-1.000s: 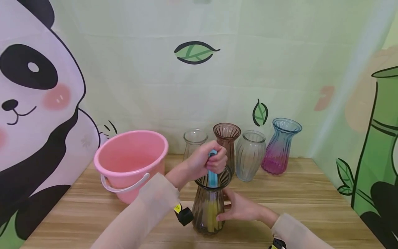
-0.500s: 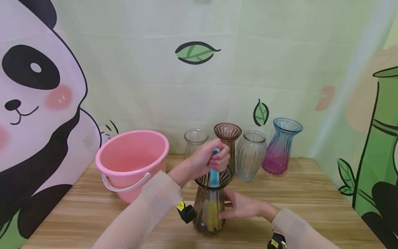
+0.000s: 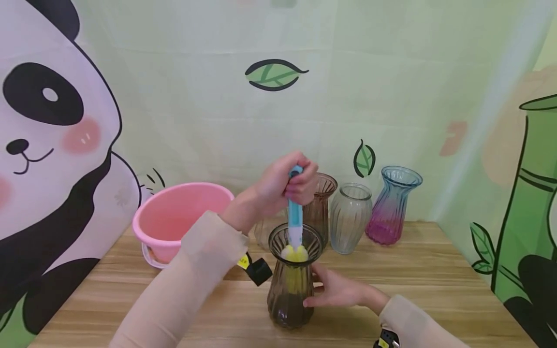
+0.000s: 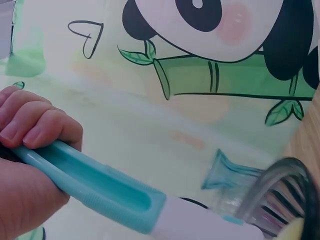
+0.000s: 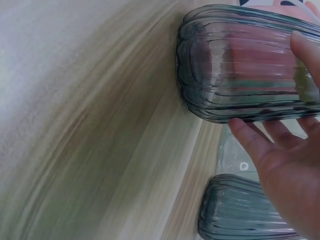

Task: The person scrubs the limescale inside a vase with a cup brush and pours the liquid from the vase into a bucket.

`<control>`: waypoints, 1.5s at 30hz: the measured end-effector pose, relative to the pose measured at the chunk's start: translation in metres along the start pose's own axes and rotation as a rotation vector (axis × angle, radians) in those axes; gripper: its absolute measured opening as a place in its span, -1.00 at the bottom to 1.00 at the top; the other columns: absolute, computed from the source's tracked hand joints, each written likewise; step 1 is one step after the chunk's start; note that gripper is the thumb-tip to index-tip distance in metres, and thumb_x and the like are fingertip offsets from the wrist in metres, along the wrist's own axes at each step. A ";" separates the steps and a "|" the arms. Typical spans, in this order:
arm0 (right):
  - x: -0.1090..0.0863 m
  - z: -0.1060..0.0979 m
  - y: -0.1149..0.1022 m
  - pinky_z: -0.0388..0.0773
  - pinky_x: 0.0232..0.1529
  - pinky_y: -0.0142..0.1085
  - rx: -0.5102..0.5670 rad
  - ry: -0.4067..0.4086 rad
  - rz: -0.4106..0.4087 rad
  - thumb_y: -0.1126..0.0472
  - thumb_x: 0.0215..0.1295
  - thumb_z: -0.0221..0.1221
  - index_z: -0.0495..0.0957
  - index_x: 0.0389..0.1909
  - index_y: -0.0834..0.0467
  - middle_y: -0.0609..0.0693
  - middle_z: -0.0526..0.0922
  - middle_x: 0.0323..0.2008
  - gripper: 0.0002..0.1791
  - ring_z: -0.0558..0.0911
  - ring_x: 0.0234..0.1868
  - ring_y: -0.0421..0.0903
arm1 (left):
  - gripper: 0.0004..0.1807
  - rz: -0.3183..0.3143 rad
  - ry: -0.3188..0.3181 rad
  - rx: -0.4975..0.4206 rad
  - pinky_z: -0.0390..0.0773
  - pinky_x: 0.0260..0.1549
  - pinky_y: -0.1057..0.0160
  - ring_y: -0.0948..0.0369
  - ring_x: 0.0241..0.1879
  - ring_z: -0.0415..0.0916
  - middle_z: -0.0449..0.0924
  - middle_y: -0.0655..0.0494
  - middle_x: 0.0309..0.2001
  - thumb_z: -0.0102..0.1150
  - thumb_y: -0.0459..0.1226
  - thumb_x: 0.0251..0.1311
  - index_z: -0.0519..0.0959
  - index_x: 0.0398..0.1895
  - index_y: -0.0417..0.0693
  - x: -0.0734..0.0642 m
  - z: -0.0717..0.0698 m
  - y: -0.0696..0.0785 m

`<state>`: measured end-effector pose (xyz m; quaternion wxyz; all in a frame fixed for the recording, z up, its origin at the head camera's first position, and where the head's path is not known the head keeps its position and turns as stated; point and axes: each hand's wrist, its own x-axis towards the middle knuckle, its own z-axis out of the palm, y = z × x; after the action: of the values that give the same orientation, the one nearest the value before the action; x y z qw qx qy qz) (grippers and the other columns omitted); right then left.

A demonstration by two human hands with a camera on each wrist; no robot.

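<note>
In the head view my left hand [image 3: 287,181] grips the blue handle of a sponge bottle brush [image 3: 295,212] above a grey, ribbed glass vase [image 3: 290,302]. The brush's yellow sponge head sits in the vase's flared mouth and upper neck. My right hand [image 3: 341,287] holds the vase from the right side, thumb on the near face. The vase stands upright on the table. In the left wrist view, curled fingers [image 4: 45,120] wrap the handle [image 4: 110,187]. From the right wrist, the thumb and fingertips [image 5: 245,135] press against the vase's glass side [image 5: 250,65].
At the left stands a pink bucket [image 3: 143,227] with a white handle. Behind the grey vase are a brown glass vase [image 3: 319,212], a clear one [image 3: 350,222] and a blue-to-purple one [image 3: 391,208]. Another clear vase [image 3: 263,232] is partly hidden behind my left arm. A panda-print cloth [image 3: 278,135] hangs behind.
My left hand has risen, drawing the brush upward so its yellow sponge has moved from low in the vase to the mouth. My right hand keeps its hold on the vase.
</note>
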<state>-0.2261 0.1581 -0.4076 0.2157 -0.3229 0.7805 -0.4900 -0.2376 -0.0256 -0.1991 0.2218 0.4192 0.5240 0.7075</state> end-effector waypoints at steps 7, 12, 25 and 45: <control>0.000 0.001 0.001 0.45 0.09 -0.25 0.031 0.009 -0.001 0.31 0.05 0.28 0.10 0.20 0.34 0.22 0.33 0.14 -0.27 0.34 0.21 0.19 | -0.60 -0.021 0.006 -0.063 -0.08 -0.75 0.38 0.34 -0.83 -0.08 0.02 0.30 -0.86 -0.50 -0.33 0.09 0.07 -0.89 0.07 -0.005 -0.002 -0.017; 0.000 0.001 0.003 0.46 0.07 -0.24 0.049 0.004 -0.014 0.29 0.05 0.28 0.11 0.19 0.32 0.21 0.34 0.13 -0.27 0.36 0.20 0.18 | -0.61 -0.068 0.063 -0.062 -0.04 -0.74 0.39 0.35 -0.82 -0.07 0.04 0.32 -0.87 -0.47 -0.32 0.08 0.06 -0.90 0.09 -0.011 -0.006 -0.046; -0.001 -0.007 0.002 0.45 0.08 -0.24 -0.045 -0.059 -0.008 0.21 0.13 0.24 0.08 0.22 0.31 0.23 0.28 0.18 -0.28 0.30 0.24 0.19 | -0.64 -0.148 0.008 -0.048 -0.04 -0.74 0.40 0.35 -0.82 -0.05 0.03 0.31 -0.85 -0.47 -0.33 0.07 0.01 -0.87 0.03 -0.015 -0.010 -0.075; -0.001 -0.003 -0.003 0.55 -0.09 -0.34 -0.026 -0.007 0.006 0.27 0.04 0.30 0.19 0.12 0.34 0.20 0.41 0.09 -0.34 0.42 0.15 0.19 | -0.62 -0.090 0.040 -0.061 -0.04 -0.75 0.40 0.35 -0.82 -0.06 0.03 0.30 -0.86 -0.47 -0.33 0.09 0.04 -0.89 0.05 -0.011 -0.006 -0.048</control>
<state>-0.2268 0.1595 -0.4035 0.2157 -0.3249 0.7871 -0.4779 -0.2427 -0.0209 -0.2479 0.2555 0.3741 0.5247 0.7208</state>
